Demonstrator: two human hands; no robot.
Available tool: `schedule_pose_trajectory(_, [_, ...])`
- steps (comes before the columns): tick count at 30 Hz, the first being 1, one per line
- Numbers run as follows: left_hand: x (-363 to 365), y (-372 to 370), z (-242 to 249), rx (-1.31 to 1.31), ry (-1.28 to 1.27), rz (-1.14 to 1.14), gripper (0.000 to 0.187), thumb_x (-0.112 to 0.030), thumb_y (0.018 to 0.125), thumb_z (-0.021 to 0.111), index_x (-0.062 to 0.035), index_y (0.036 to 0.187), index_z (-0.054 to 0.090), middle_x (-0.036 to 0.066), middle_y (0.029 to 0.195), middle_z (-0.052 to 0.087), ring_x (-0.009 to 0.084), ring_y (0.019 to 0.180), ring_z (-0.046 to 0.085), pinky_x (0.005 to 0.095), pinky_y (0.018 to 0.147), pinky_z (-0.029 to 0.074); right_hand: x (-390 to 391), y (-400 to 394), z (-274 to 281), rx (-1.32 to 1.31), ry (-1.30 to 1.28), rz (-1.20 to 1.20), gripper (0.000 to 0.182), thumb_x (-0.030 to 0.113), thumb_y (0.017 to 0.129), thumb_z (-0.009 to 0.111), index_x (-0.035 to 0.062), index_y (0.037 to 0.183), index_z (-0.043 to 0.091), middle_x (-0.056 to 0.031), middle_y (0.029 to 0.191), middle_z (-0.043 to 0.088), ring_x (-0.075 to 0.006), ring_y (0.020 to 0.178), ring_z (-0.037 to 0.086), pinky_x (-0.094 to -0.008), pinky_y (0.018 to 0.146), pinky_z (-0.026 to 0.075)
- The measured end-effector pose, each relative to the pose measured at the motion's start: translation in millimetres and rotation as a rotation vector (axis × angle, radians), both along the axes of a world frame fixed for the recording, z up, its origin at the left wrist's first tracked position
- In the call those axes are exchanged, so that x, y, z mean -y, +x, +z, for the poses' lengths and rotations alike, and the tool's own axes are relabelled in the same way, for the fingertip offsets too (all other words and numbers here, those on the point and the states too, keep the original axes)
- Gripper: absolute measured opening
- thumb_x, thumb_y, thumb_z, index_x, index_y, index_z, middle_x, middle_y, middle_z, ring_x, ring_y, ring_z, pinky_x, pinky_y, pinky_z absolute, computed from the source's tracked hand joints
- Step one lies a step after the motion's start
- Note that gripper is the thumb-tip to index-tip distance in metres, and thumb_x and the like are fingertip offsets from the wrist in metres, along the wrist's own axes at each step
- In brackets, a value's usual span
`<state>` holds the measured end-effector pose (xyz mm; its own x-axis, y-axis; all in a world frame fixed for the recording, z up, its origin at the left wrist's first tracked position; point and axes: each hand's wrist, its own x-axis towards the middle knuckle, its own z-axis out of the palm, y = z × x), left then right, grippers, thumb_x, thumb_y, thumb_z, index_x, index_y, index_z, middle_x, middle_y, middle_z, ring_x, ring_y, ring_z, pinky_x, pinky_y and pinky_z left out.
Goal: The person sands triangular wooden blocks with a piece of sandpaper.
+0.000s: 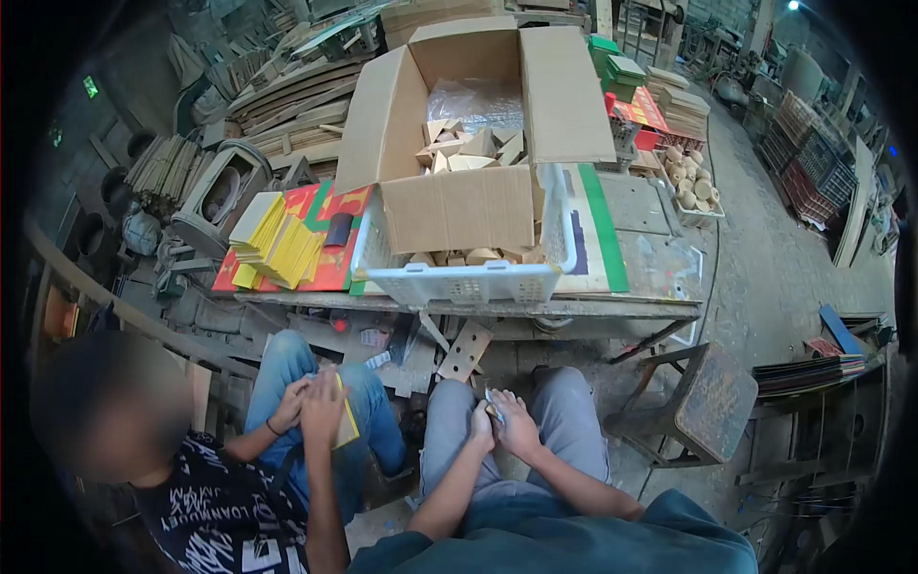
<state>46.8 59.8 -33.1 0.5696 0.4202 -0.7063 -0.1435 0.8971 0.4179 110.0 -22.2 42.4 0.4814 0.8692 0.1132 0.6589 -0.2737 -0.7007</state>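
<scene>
Between my knees, my left hand (481, 428) and my right hand (517, 427) are pressed together around something small. Only a pale edge and a brownish bit of it show between the fingers, too little to name. Ahead of my knees, on a worktable, a white plastic basket (459, 287) holds an open cardboard box (459, 210). Inside the box lie several light wooden blocks (473, 161) and clear plastic wrap (475, 103). More wooden pieces show in the basket under the box's front flap.
On the left sits a person (320, 411) holding a yellow-edged board (345, 411). Yellow sheets (277, 244) are stacked on the table beside a dark block (338, 230). A stool (708, 402) stands at my right. A crate of round wooden pieces (690, 182) stands farther back.
</scene>
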Motion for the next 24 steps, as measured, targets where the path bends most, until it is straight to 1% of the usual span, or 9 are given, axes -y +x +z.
schedule_pose_trajectory(3, [16,-15,13,0.026,0.051,-0.085,0.035,-0.032,0.094,0.038,-0.0088,0.106,0.061,0.007,0.102,0.064,0.0194,0.093,0.061,0.0337,0.085,0.047,24,-21,16,-0.033,-0.009,0.024,0.058,-0.002,0.076,0.053,0.0042,0.133,0.046,-0.0169,0.136,0.048,-0.0341,0.129,0.041,-0.0467,0.108,0.03])
schedule_pose_trajectory(6, [34,-15,37,-0.177,0.159,-0.058,0.032,-0.03,0.093,0.041,-0.0068,0.099,0.063,0.006,0.094,0.065,0.0183,0.088,0.062,0.0307,0.08,0.047,31,-22,11,-0.056,-0.029,-0.008,0.061,-0.004,0.074,0.049,0.004,0.134,0.044,-0.0181,0.137,0.046,-0.0347,0.13,0.04,-0.0468,0.107,0.032])
schedule_pose_trajectory(11, [26,-17,-27,-0.235,0.221,-0.214,0.026,-0.028,0.092,0.041,-0.0111,0.089,0.061,0.008,0.086,0.063,0.0212,0.078,0.061,0.0351,0.077,0.048,42,-42,17,-0.135,-0.109,-0.106,0.06,-0.003,0.075,0.048,-0.0013,0.134,0.042,-0.0241,0.136,0.044,-0.0359,0.13,0.04,-0.0463,0.108,0.031])
schedule_pose_trajectory(12, [21,-14,-66,-0.09,0.114,-0.132,0.027,-0.027,0.092,0.041,-0.011,0.088,0.061,0.007,0.084,0.063,0.021,0.078,0.061,0.0352,0.075,0.048,45,-50,15,-0.075,-0.063,-0.086,0.059,-0.002,0.075,0.047,-0.0037,0.134,0.04,-0.025,0.137,0.043,-0.037,0.13,0.039,-0.0467,0.108,0.029])
schedule_pose_trajectory(13, [19,-9,-65,0.055,0.005,-0.048,0.027,-0.027,0.092,0.041,-0.0109,0.087,0.062,0.007,0.082,0.063,0.0209,0.077,0.062,0.0354,0.073,0.049,46,-53,16,-0.014,-0.019,-0.061,0.059,0.0,0.076,0.046,-0.006,0.135,0.039,-0.0259,0.137,0.042,-0.0381,0.131,0.038,-0.0471,0.109,0.027])
schedule_pose_trajectory(15, [26,-4,-49,0.037,0.001,-0.001,0.028,-0.026,0.092,0.04,-0.009,0.089,0.062,0.008,0.082,0.063,0.0236,0.076,0.062,0.0375,0.072,0.05,44,-50,17,-0.011,-0.046,-0.04,0.059,-0.001,0.077,0.045,-0.0073,0.135,0.037,-0.0271,0.137,0.042,-0.0399,0.129,0.038,-0.0469,0.109,0.027])
schedule_pose_trajectory(17, [29,1,-12,-0.163,0.204,-0.037,0.029,-0.026,0.093,0.039,-0.0084,0.092,0.061,0.01,0.084,0.063,0.0279,0.074,0.061,0.0399,0.074,0.05,30,-36,14,0.035,-0.113,-0.104,0.06,-0.001,0.077,0.044,-0.0065,0.136,0.036,-0.0261,0.138,0.041,-0.0403,0.129,0.039,-0.0469,0.108,0.028])
schedule_pose_trajectory(21, [35,5,-28,-0.025,0.134,0.003,0.028,-0.028,0.094,0.039,-0.01,0.095,0.06,0.009,0.091,0.062,0.0268,0.076,0.06,0.0409,0.074,0.049,22,-29,19,0.053,-0.247,-0.049,0.057,0.001,0.08,0.044,-0.0077,0.136,0.034,-0.0265,0.138,0.04,-0.0402,0.129,0.038,-0.0462,0.108,0.028])
schedule_pose_trajectory(24, [32,3,-33,0.047,0.099,0.041,0.027,-0.029,0.094,0.039,-0.0105,0.096,0.06,0.009,0.091,0.062,0.0261,0.077,0.06,0.0406,0.074,0.049,36,-59,34,0.162,-0.202,0.011,0.057,0.002,0.08,0.045,-0.0083,0.135,0.034,-0.027,0.138,0.039,-0.0399,0.13,0.036,-0.0458,0.109,0.028])
